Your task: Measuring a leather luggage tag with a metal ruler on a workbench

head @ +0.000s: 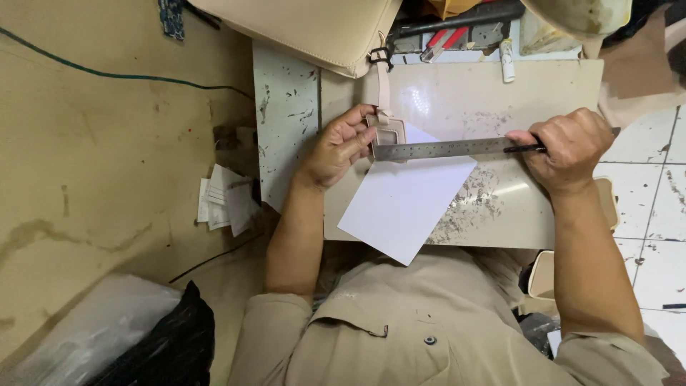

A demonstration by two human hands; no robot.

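My left hand (339, 146) pinches a small beige leather tag (389, 134) that hangs by a strap from a beige bag (314, 28). A steel ruler (443, 149) lies across the tag and the top of a white sheet of paper (404, 200) on the board (500, 93). My right hand (568, 150) presses down the ruler's right end and grips a thin black pen (525, 149) lying along the ruler.
The scratched beige board rests on my lap over a tiled floor (654, 186). Tools, a red-handled one (446, 39) and a white tube (506, 61) sit at the far edge. Paper scraps (225, 196) and a black bag (168, 339) lie at left.
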